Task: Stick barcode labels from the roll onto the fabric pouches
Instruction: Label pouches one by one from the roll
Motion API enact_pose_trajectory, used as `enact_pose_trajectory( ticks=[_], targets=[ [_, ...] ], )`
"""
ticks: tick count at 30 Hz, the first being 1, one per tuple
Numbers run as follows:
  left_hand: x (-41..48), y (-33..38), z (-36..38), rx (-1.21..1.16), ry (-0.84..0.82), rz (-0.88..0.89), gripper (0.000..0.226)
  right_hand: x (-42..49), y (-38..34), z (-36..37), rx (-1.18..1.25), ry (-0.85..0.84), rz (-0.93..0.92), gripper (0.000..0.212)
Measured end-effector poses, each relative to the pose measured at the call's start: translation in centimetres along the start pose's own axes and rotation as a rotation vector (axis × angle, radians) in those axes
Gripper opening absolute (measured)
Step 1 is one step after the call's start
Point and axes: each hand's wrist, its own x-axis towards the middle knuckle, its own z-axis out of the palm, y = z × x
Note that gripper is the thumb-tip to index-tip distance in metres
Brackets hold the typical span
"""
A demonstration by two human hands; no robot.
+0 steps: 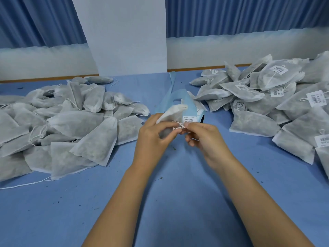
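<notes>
Left hand (153, 132) grips a pale, limp pouch (170, 113); right hand (204, 138) pinches its drawstring (179, 126).

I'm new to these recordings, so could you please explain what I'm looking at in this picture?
No machine here: a person wears a camera on the head, looking down at their own two bare hands. The left hand grips a white fabric pouch, and the right hand pinches its drawstring end. Just behind sits the label roll with its blue backing strip. On the blue table, the left pile holds unlabelled pouches, and the right pile holds pouches already bearing barcode labels.
</notes>
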Motion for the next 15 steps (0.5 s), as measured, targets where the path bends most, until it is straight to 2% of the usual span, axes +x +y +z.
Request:
enact_pose_trajectory(
  ticks=[2, 4, 6, 8, 12, 15],
  targets=[
    [0.2, 0.1, -0.4, -0.057, 0.026, -0.074, 0.014, 0.3, 0.0, -0.2, 0.011, 0.032, 0.044, 0.020],
    [0.4, 0.2, -0.8, -0.127, 0.076, -0.185, 0.012, 0.7, -0.1, -0.7, -0.007, 0.157, 0.057, 0.021],
    [0.6, 0.2, -1.2, -0.165, 0.104, -0.300, 0.010, 0.9, -0.2, -1.4, -0.085, 0.271, -0.018, 0.024],
    [0.6, 0.3, -1.1, -0.170, 0.078, -0.366, 0.012, 0.7, -0.3, -1.5, -0.156, 0.291, -0.157, 0.026],
    [0.5, 0.3, -0.7, -0.216, -0.018, -0.357, 0.028, -0.2, -0.3, -0.2, -0.158, 0.069, -0.410, 0.028],
    [0.4, 0.1, -0.7, -0.256, -0.073, -0.314, 0.036, -0.5, 0.0, 0.5, -0.194, -0.071, -0.444, 0.025]
  ],
)
